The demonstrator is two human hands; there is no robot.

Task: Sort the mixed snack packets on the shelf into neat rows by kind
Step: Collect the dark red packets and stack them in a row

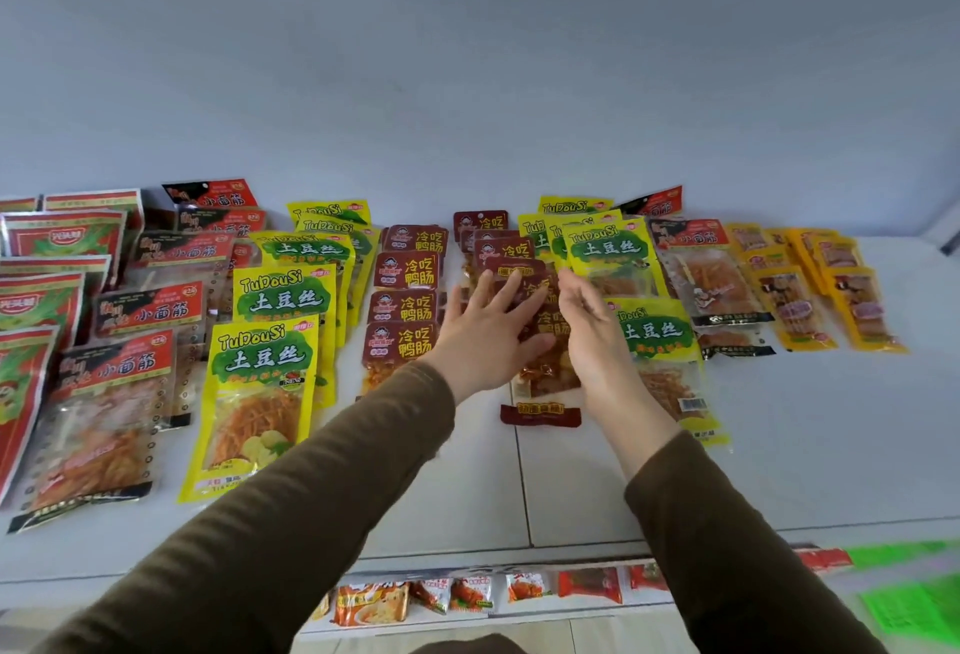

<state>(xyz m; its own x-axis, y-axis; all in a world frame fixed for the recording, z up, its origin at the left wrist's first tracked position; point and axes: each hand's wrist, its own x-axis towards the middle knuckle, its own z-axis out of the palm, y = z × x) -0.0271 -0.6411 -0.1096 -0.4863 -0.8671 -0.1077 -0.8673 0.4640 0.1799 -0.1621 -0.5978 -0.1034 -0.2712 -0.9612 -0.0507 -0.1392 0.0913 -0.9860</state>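
Maroon packets [540,336] lie under both flat grips, left [488,326] and right [592,321].

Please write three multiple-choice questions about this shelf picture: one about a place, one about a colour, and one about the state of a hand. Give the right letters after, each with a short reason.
1. Where do the orange-yellow packets lie on the shelf?
A. far left
B. centre
C. far right

2. What is the main colour of the packets marked TuDouSi?
A. yellow
B. blue
C. white

3. How is the left hand?
A. closed in a fist, holding nothing
B. fingers spread flat on the dark red packets
C. hanging under the shelf

Answers:
1 C: they form the rows at the right end, beyond the other kinds.
2 A: a yellow border surrounds the green label.
3 B: its straight fingers lie on the dark red pile, with the right hand beside it.
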